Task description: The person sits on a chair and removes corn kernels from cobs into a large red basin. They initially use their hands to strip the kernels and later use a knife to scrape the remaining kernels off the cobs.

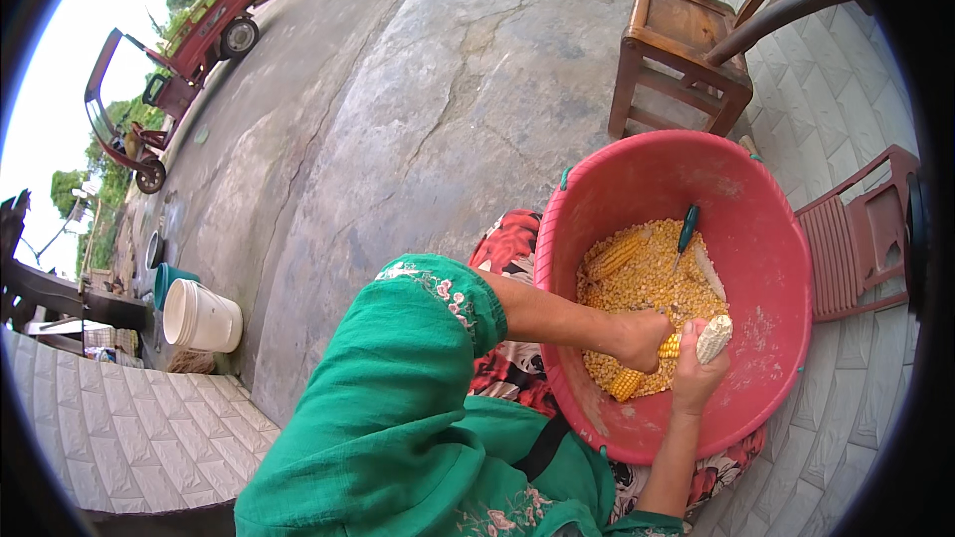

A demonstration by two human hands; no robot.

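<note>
A pink-red plastic tub (768, 276) stands before me, its bottom covered with loose yellow corn kernels (642, 291). Inside it, my left hand (643, 339) is closed round an ear of corn (625, 384), whose yellow end shows below the fist. My right hand (700, 377) grips a pale, stripped corncob (714, 339). Yellow kernels on a cob (669, 347) show between both hands; which hand holds that part is unclear. A screwdriver (688, 227) with a dark green handle leans in the kernels, tip down. Near it lie another ear (615, 257) and a bare cob (709, 272).
A wooden chair (683, 22) stands beyond the tub, and a brown slatted chair (843, 253) is at its right. Tiled wall (843, 380) runs along the right. White buckets (201, 317) and a red cargo tricycle (175, 74) are off left on the concrete (373, 127).
</note>
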